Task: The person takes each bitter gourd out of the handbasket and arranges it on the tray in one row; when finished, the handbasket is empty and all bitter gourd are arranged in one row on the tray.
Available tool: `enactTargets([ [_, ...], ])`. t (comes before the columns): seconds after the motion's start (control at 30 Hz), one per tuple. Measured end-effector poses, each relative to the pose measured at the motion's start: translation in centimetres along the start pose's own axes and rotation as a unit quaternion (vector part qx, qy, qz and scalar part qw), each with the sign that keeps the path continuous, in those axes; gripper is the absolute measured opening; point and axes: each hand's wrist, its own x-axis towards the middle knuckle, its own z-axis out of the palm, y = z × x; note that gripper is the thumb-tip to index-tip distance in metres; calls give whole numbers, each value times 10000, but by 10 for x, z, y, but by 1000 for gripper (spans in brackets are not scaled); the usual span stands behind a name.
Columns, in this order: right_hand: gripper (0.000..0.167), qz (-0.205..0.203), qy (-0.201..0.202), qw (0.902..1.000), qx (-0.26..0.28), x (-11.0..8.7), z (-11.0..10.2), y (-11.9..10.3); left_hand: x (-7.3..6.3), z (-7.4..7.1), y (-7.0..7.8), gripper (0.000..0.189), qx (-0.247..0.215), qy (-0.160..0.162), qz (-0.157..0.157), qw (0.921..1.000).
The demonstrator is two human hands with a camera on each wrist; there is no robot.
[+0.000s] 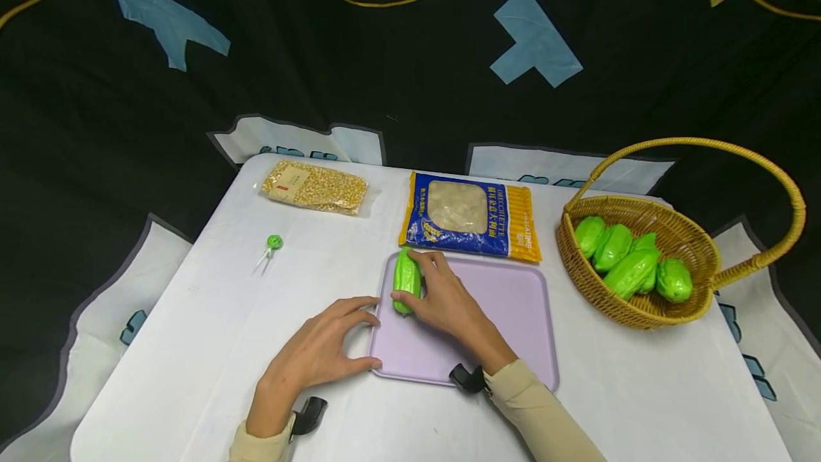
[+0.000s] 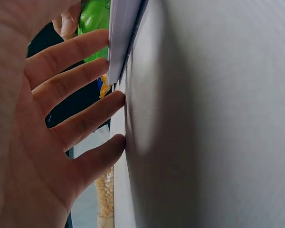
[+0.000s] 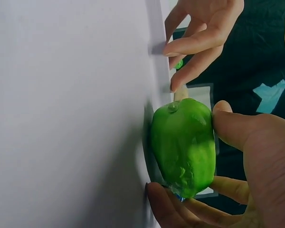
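Observation:
On the left part of a lilac tray (image 1: 487, 319) lies a glossy green ridged vegetable (image 1: 407, 282), shaped like a long pepper. My right hand (image 1: 452, 305) holds it, with the thumb on one side and fingers on the other. In the right wrist view the green vegetable (image 3: 183, 147) shows its blunt end, and the fingertips under it are right at the tray surface. My left hand (image 1: 323, 341) is at the tray's left edge, fingers spread and relaxed. Its upper fingertips meet the tray rim (image 2: 118, 42) in the left wrist view.
A wicker basket (image 1: 577, 273) with a tall handle, holding several similar green pieces, stands at the right. Behind the tray lies a blue-and-yellow orecchiette bag (image 1: 468, 212). A bag of yellow corn kernels (image 1: 314, 186) and a green lollipop (image 1: 274, 242) lie to the left.

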Motion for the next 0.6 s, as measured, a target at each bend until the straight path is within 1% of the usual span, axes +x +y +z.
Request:
enactTargets([
  [0.37,78,-124,43,9999,38,-3,-4,3,0,1,0,56,-38,-3,8,10000],
  [0.6,75,-81,102,9999,21,-5,-11,11,1,0,0,57,-45,-61,-70,9999],
])
